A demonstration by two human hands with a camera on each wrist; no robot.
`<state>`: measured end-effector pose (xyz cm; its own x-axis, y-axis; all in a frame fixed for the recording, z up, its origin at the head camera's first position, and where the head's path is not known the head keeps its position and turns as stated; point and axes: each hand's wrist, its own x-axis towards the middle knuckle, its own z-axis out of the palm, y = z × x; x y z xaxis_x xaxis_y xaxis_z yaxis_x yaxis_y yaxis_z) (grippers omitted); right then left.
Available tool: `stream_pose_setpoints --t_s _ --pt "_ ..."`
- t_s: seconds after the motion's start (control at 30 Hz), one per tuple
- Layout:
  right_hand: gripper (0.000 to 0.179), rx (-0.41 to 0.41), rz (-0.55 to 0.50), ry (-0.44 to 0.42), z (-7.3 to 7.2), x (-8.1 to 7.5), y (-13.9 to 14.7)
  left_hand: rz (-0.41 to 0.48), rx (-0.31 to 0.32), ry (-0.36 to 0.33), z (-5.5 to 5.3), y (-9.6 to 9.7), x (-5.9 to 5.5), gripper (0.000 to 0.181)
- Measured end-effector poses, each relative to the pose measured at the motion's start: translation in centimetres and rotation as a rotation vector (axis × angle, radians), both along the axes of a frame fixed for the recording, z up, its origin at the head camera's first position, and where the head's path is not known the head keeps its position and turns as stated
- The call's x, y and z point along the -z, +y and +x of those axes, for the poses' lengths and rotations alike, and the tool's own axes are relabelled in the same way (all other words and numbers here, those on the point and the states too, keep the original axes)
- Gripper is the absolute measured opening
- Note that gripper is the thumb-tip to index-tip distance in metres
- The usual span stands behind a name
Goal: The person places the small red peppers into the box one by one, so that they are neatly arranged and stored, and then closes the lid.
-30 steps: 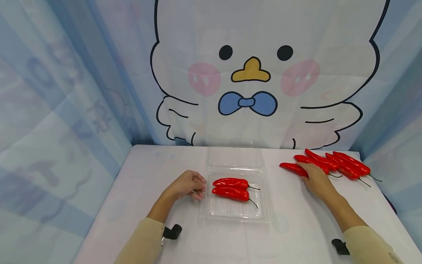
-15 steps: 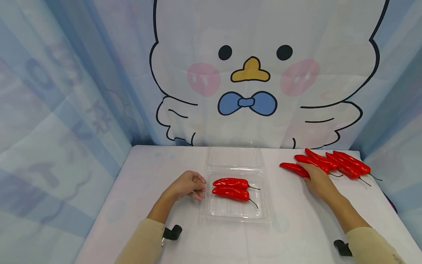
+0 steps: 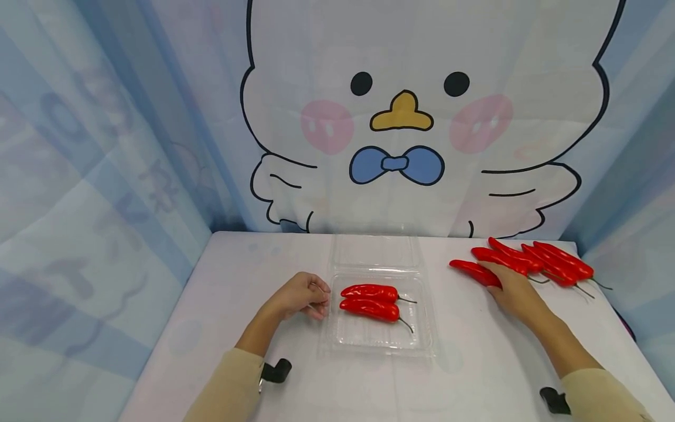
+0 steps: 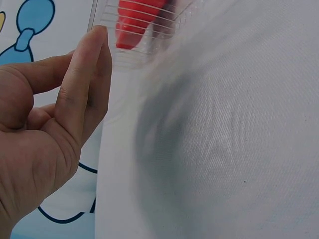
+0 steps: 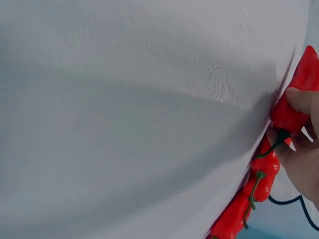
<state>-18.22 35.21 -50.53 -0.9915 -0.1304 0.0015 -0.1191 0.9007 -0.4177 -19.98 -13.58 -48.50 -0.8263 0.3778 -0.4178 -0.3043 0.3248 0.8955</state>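
Observation:
A clear plastic clamshell container (image 3: 377, 340) lies on the table with its lid folded back. Inside it are two red chili peppers (image 3: 369, 310), side by side with their stems to the right. My left hand (image 3: 302, 295) pinches the container's left rim; in the left wrist view its fingertips meet the clear edge. At the right, my right hand (image 3: 514, 296) grips another red chili pepper (image 3: 471, 269) between thumb and fingers. The right wrist view shows this pepper's green stem (image 5: 274, 144) hanging below the thumb. Part of it is hidden by the hand.
Several more red chili peppers (image 3: 561, 264) lie in a row at the table's back right, close beside my right hand. A curtain (image 3: 401, 205) with a cartoon bird stands behind the white table (image 3: 221, 281). Black wrist mounts (image 3: 276, 371) stick out at both sleeves.
My right hand has shifted slightly to the right and toward me, and the gripped chili pepper has moved a little with it. The left hand and the container have stayed still.

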Motion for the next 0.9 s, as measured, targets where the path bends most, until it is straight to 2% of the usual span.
stream_pose_setpoints --t_s 0.33,0.5,0.73,0.9 --pt "0.076 0.001 -0.033 0.062 1.3 -0.7 0.8 -0.003 -0.006 0.003 -0.1 0.0 0.1 0.014" --pt "0.074 -0.031 -0.013 0.117 1.7 -1.4 0.9 -0.007 -0.010 0.001 -0.2 -0.1 0.1 0.014" --pt "0.076 -0.059 0.013 0.136 2.3 -2.6 0.9 -0.011 -0.011 -0.003 -0.1 0.0 0.0 0.015" --pt "0.079 -0.077 0.029 0.181 2.7 -3.1 0.8 -0.015 -0.017 -0.008 -0.1 0.0 0.0 0.014"
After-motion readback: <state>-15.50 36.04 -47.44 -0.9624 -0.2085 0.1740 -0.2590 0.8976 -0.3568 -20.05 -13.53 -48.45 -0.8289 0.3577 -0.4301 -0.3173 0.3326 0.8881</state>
